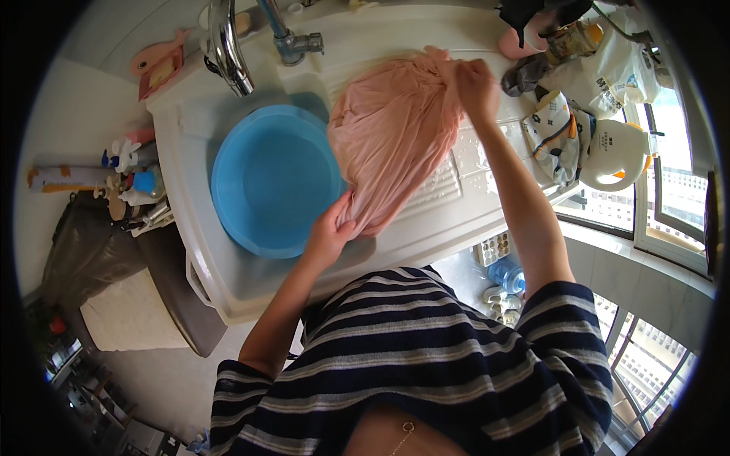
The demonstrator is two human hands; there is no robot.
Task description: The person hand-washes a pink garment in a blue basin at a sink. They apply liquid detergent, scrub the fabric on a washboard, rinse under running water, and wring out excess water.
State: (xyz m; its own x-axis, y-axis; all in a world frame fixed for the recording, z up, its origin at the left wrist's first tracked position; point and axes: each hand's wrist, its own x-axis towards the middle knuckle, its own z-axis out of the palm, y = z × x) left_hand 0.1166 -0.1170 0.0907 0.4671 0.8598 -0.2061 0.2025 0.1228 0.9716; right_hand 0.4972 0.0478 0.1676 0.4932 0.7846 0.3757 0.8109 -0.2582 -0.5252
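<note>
Between my two hands a pink cloth (399,125) is spread at a slant over the sink's ridged washboard side. My left hand (331,231) pinches its lower left edge, thumb on top, close to the rim of the blue plastic basin (274,182). At the cloth's gathered upper right end, my right hand (478,88) is closed on the fabric. The basin stands in the sink's bowl, left of the cloth, and a chrome faucet (231,57) hangs above its far side. Water drops lie on the washboard (439,182) beside the cloth.
A dark wet cloth (524,74), a pink cup (520,43), a patterned cloth (553,134) and a white detergent jug (613,154) stand or lie at the right. Pump bottles (128,157) are left of the sink (182,251). A pink whale-shaped soap holder (159,65) sits at the far left corner.
</note>
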